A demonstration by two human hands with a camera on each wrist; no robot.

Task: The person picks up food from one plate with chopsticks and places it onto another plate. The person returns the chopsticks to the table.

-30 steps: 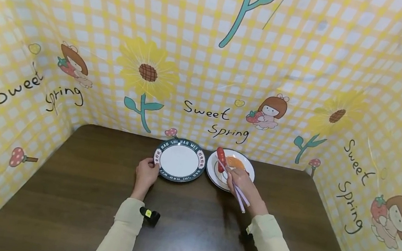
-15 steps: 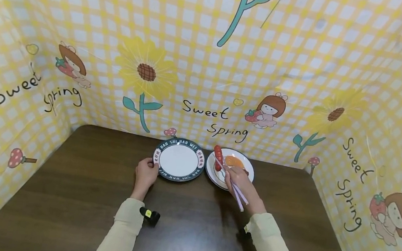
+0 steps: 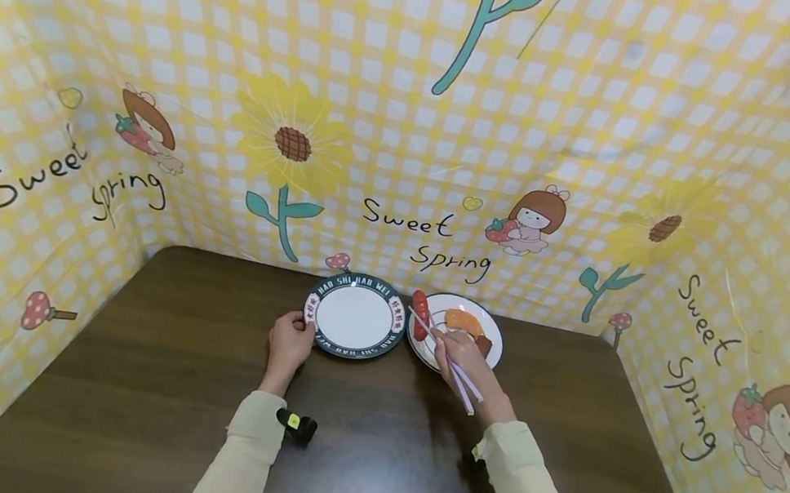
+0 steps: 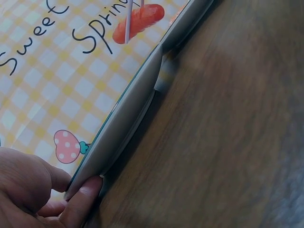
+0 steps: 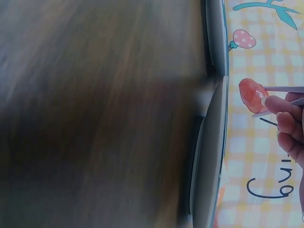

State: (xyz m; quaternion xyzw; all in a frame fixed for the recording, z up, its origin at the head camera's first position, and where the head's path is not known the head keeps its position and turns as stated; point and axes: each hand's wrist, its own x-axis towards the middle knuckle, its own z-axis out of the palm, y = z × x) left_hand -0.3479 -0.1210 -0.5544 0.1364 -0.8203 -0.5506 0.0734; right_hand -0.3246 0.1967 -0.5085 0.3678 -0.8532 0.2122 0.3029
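The red sausage point(image 3: 419, 315) is up in the air to the right of the green-rimmed plate point(image 3: 354, 317), pinched between the tips of two chopsticks point(image 4: 128, 23), just beyond the fingers of the right hand point(image 3: 467, 362); whether a fingertip touches it, I cannot tell. The left hand point(image 3: 290, 340) is well apart from it, with finger and thumb pinching the left edge of the green-rimmed plate. As for writing, the yellow checked cloth point(image 3: 406, 157) says "Sweet Spring" to the left of that plate, again behind it, and once more far to its right; the plate's own rim reads "HAO SHI HAO WEI", with side panels of characters too small to make out surely. The left forearm reaches up from below the plate, its wrist wearing a black strap point(image 3: 299, 428). The right forearm slants in from the plate's lower right, the fingers curled round the chopsticks over the white plate point(image 3: 439, 305), which sits just right of the green-rimmed one and bears an orange piece point(image 3: 463, 321) and a brown piece point(image 3: 483, 344).
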